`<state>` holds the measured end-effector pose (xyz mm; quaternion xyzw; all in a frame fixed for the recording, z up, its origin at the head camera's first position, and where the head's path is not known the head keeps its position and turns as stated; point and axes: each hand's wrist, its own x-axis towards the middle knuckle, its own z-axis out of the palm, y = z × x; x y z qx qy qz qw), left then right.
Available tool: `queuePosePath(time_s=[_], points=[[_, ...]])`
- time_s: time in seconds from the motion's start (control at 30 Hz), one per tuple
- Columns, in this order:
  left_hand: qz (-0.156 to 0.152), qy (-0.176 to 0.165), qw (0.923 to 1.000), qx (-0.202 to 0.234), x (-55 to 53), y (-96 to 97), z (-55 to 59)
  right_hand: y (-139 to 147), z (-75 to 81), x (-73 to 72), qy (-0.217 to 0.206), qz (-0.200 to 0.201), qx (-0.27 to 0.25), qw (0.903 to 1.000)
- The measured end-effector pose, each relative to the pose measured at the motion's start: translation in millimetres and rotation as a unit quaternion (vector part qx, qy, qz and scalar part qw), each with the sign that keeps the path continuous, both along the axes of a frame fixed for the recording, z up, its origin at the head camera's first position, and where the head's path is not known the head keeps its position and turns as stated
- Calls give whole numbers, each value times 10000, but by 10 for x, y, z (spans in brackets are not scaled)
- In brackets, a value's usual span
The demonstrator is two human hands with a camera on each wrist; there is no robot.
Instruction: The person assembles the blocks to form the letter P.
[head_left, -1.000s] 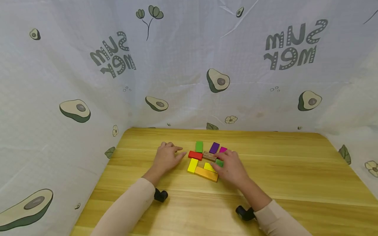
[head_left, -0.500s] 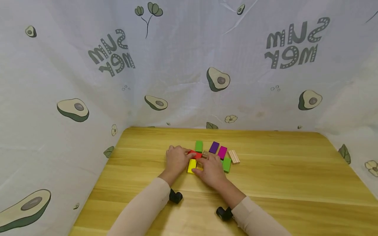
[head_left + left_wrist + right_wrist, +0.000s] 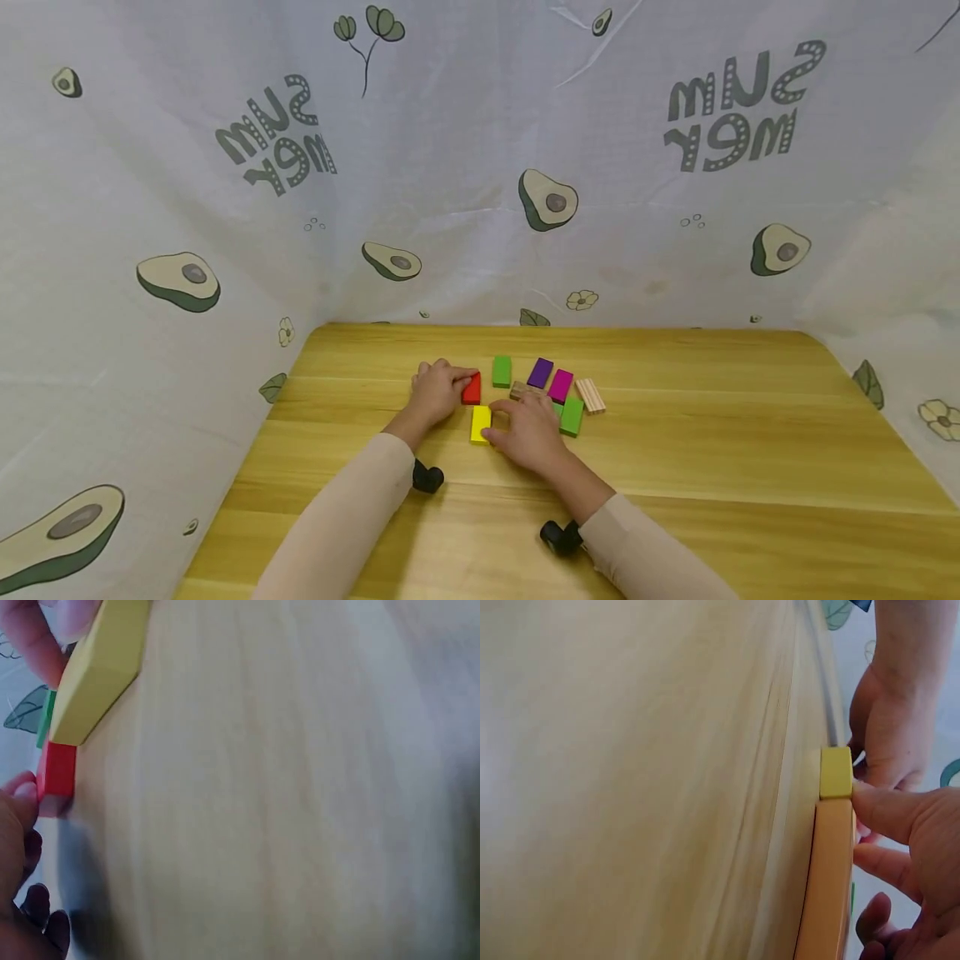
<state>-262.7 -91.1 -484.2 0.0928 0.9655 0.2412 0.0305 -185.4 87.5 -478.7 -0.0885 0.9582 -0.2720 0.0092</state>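
Two hands play with colored blocks on a wooden table.

From the head view, the left hand (image 3: 437,389) pinches the red block (image 3: 472,388), and the right hand (image 3: 529,430) curls over blocks beside the yellow block (image 3: 481,423) on the table (image 3: 675,450). From the left wrist, a fingertip touches the red block's (image 3: 56,774) end, just below the yellow block (image 3: 97,667). From the right wrist, the thumb presses the orange block (image 3: 826,885), which touches the yellow block (image 3: 835,772).

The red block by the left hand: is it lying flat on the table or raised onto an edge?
Raised on an edge. In the head view the red block shows a narrow tilted face, and the left hand grips it.
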Motion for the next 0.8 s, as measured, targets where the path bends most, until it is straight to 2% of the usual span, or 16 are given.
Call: queuePosePath(time_s=[0.27, 0.43, 0.67, 0.8], points=[[-159, -128, 9986, 492, -52, -81, -111, -172, -13, -106, -161, -174, -12, 9997], [-387, -326, 9968, 622, -69, -146, -102, -217, -16, -94, -218, -205, 119, 9995], [-1096, -826, 9903, 220, -86, -278, -15, -222, -21, -81, -240, -197, 246, 9992], [-1291, -999, 9864, 179, -88, -316, 12, -211, -26, -72, -265, -142, 258, 9992]])
